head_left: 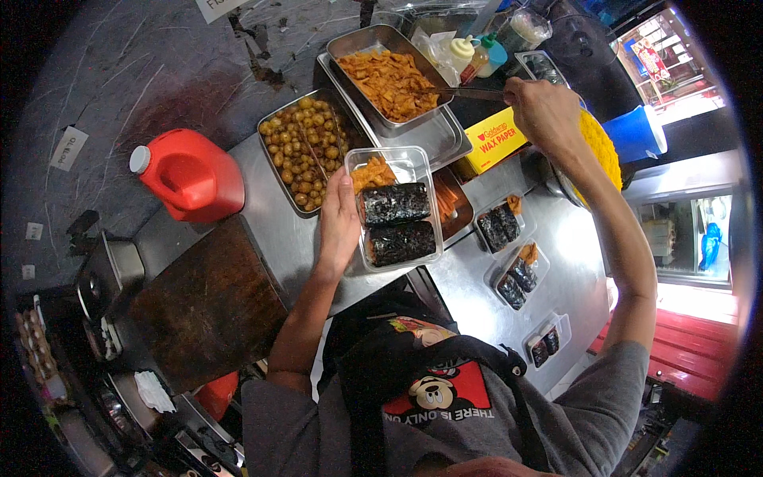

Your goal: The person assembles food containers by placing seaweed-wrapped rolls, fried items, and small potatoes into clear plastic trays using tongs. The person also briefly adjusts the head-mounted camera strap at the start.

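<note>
Left hand (pixel 340 226): clamped on box (pixel 414 164); rolls (pixel 395 204), chips (pixel 373 172) in, room left.
Right hand (pixel 547 113): closed on utensil (pixel 478 93), over chip tray (pixel 415 54).
Boxes (pixel 544 270) right of left hand: two apparently done, third (pixel 563 324) without visible chips.

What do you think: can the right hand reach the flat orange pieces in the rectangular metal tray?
Probably yes: the right hand holds a slim metal utensil reaching the orange pieces in the open tray.
</note>
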`<state>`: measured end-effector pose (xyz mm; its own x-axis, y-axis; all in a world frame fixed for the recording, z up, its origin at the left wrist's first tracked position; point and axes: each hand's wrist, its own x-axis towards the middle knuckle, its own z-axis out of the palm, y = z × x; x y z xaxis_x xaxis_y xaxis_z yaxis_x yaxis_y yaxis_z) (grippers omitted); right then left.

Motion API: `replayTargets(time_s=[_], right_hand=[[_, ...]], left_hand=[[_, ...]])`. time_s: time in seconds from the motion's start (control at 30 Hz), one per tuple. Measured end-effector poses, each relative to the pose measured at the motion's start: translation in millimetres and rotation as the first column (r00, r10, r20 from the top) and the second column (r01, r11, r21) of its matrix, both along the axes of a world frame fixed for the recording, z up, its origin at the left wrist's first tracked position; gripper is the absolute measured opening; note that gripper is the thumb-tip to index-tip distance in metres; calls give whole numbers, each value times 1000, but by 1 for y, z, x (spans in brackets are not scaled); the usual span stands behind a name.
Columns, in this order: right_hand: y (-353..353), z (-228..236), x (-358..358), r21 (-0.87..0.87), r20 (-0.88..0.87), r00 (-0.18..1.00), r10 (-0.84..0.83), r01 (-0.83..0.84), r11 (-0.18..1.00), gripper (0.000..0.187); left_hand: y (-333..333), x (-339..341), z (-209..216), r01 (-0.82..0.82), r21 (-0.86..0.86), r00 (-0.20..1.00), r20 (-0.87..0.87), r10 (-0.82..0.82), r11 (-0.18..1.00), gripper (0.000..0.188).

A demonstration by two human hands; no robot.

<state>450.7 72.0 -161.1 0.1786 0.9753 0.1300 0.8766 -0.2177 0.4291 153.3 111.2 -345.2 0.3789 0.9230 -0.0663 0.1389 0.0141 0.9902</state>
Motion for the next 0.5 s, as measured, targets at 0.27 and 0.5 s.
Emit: replayTargets(time_s=[0.27,0.5], right_hand=[[-18,31,-4,37,-94,992,-78,82,996,17],[-37,70,-9,94,-190,981,-44,63,994,18]], left_hand=[[4,4,10,-10,7,1000,23,10,1000,51],[17,28,9,18,-105,985,171,1,994,46]])
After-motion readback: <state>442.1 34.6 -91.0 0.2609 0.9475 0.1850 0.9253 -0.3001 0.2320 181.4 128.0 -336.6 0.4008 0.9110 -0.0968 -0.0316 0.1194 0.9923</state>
